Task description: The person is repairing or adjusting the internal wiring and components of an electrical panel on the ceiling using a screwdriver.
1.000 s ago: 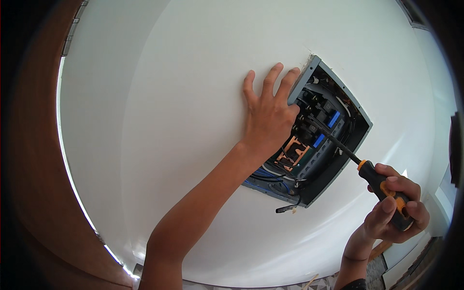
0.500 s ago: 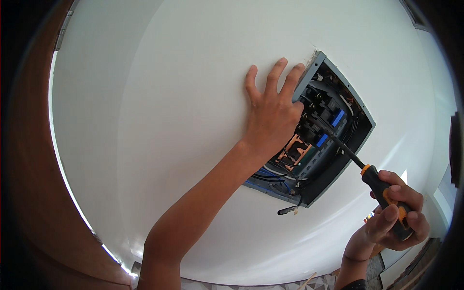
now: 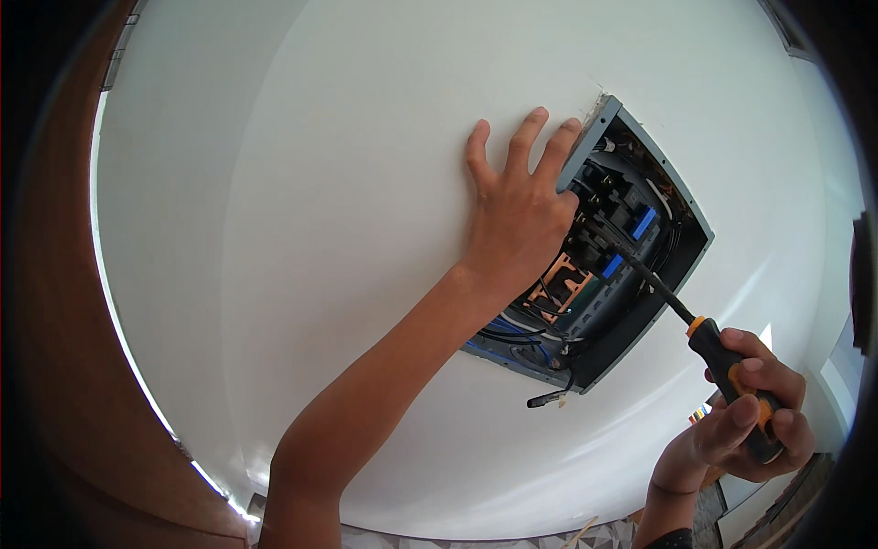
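Observation:
A grey electrical panel box (image 3: 569, 179) is set into the white wall, tilted in view, its cover off. Inside sit black circuit breakers (image 3: 631, 209) with blue switches, a copper busbar (image 3: 560, 288) and several wires. My left hand (image 3: 519, 215) rests at the box's left edge, three fingers spread on the wall; its thumb side reaches just inside, where the tip is partly hidden. My right hand (image 3: 764, 403) is wrapped round the black and orange handle of a screwdriver (image 3: 672, 302). Its shaft points up-left into the lower breaker, where the tip is hard to make out.
Smooth white wall (image 3: 366, 183) surrounds the box. A loose black cable end (image 3: 546, 399) hangs out below it. Along the left side runs a brown door (image 3: 55, 366) with a bright gap beside it. Patterned floor (image 3: 412, 542) shows at the bottom.
The whole picture has shifted very slightly. Both hands and the screwdriver keep nearly the same places against the panel box.

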Demonstrator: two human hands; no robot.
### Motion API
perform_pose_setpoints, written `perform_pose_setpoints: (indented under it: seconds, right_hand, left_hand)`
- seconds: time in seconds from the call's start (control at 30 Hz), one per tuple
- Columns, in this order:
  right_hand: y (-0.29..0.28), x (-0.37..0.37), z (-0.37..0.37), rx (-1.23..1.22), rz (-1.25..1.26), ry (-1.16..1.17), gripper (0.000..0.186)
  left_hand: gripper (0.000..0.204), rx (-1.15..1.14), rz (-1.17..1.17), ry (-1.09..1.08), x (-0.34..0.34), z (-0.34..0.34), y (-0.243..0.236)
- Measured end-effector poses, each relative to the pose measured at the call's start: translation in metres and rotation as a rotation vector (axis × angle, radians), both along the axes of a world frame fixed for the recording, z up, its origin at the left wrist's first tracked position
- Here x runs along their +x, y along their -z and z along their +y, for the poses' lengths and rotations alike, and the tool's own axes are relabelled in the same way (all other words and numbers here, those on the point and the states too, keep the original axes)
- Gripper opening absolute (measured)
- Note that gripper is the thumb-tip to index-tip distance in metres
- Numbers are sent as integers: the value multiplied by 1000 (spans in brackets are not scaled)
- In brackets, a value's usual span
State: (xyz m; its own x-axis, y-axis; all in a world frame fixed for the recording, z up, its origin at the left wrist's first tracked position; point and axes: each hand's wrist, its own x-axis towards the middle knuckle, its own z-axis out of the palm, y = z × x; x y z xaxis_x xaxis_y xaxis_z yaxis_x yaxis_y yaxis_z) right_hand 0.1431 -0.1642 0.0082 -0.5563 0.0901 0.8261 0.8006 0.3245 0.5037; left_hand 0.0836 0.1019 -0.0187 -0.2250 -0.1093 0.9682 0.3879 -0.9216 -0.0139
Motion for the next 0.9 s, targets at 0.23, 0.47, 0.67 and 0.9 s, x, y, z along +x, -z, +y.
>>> perform_pose_setpoints:
  seconds: [0.23, 0.47, 0.67, 0.9]
  right_hand:
    - [4, -5, 2, 15, 9, 55, 31]
    - [-5, -7, -7, -106, -46, 110, 31]
    - [-11, -9, -7, -189, -104, 135, 39]
    - [-8, -16, -10, -158, -113, 210, 39]
  left_hand:
    - [20, 0, -8, -8, 0, 2, 1]
    - [19, 0, -6, 3, 0, 0, -1]
    - [19, 0, -2, 0, -1, 0, 0]
    - [19, -8, 0, 4, -2, 2, 2]
